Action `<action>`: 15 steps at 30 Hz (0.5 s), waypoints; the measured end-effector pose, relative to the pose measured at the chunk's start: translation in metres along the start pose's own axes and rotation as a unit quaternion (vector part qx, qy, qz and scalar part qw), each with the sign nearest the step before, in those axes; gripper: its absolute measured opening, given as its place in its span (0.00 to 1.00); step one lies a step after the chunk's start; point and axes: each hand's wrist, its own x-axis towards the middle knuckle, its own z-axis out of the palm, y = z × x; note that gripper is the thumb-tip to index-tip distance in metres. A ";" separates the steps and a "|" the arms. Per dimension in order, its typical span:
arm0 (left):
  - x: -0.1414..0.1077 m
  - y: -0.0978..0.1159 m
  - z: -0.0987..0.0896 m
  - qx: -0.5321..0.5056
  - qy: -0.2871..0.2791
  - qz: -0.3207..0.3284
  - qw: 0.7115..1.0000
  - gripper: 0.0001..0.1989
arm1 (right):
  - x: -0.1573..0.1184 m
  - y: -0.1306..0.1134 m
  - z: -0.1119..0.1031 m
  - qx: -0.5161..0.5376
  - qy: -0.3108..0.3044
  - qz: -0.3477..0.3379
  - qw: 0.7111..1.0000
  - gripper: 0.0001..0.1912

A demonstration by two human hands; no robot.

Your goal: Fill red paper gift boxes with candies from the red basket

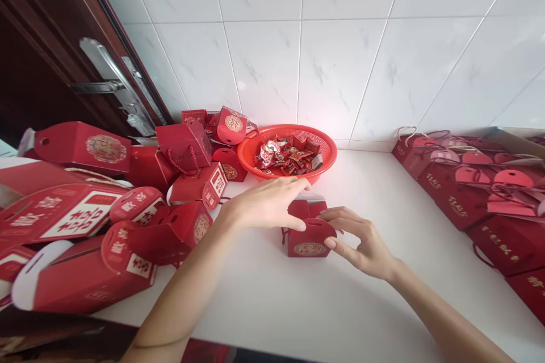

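Nearer you than the basket, your right hand pinched the box by its side; your left hand, thumb and fingers spread, hovered above. The box seemed unclosed; candies lay in the basket.

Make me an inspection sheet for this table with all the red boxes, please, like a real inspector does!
Surface: white tabletop, looks smooth.
Job's things: small red box in front of the red basket; the basket holds wrapped sweets.
Clutter: red boxes heaped on the left; more red boxes grouped on the right.
Hands: left hand open over the small box, touching or not is hard to tell; right hand gripping the box's right side.
Cables: nothing seen.
Surroundings: tiled wall behind, dark door with a metal handle at the left.
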 end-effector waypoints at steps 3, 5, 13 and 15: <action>0.004 0.003 0.003 0.005 -0.016 0.006 1.000 0.25 | -0.004 0.001 0.000 -0.007 0.035 0.015 0.999 0.10; 0.008 0.003 0.006 0.016 -0.031 0.011 0.999 0.20 | -0.005 0.002 0.000 -0.018 0.060 0.027 0.998 0.09; 0.015 -0.002 0.017 0.032 -0.040 0.015 0.999 0.14 | -0.008 0.014 0.002 -0.029 0.127 0.156 0.979 0.13; 0.014 -0.002 0.017 0.028 -0.036 0.004 0.999 0.15 | -0.008 0.023 0.002 -0.017 0.121 0.205 0.971 0.15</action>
